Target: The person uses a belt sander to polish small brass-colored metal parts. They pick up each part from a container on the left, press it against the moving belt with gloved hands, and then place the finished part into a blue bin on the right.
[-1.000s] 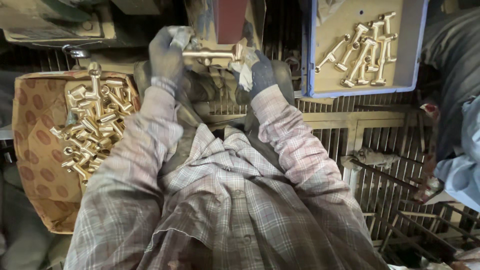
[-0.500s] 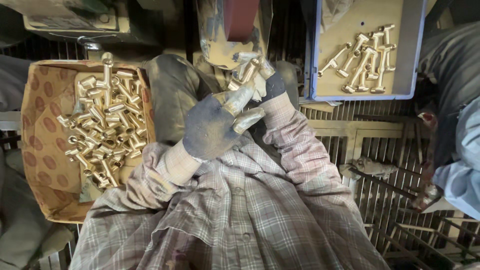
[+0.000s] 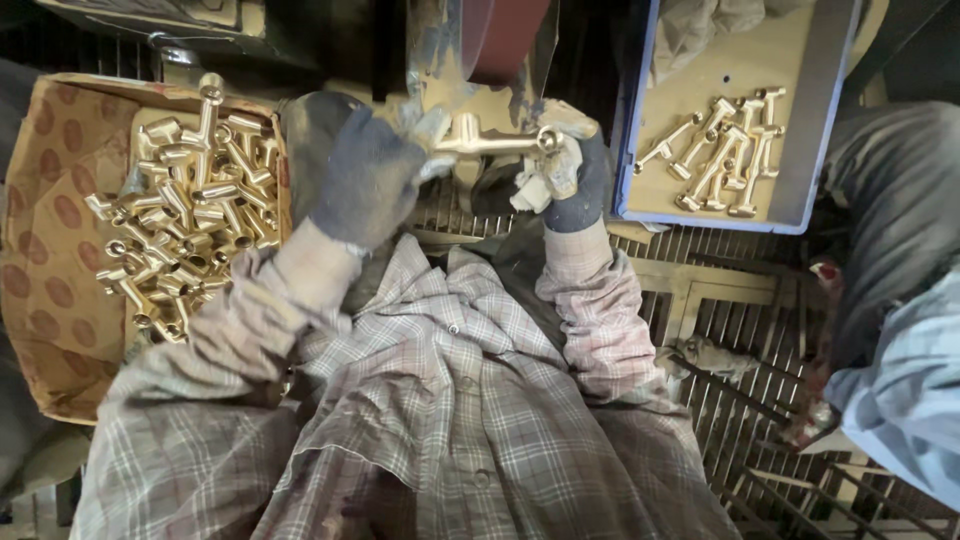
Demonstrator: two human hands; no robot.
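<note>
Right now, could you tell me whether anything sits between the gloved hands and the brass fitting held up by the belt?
Nothing visible does. The left hand grips one end of the brass fitting and the right hand grips the other, both gloves in direct contact. The fitting sits just below the sanding belt, with no other object seen between them.

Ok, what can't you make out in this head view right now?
- Brass fitting: both ends covered by the gloved left hand and right hand.
- Belt above it: cut off by the top edge; contact with the fitting unclear.
- Cardboard box: lower fittings buried under the pile.
- Blue tray: top cut off by the frame.
</note>
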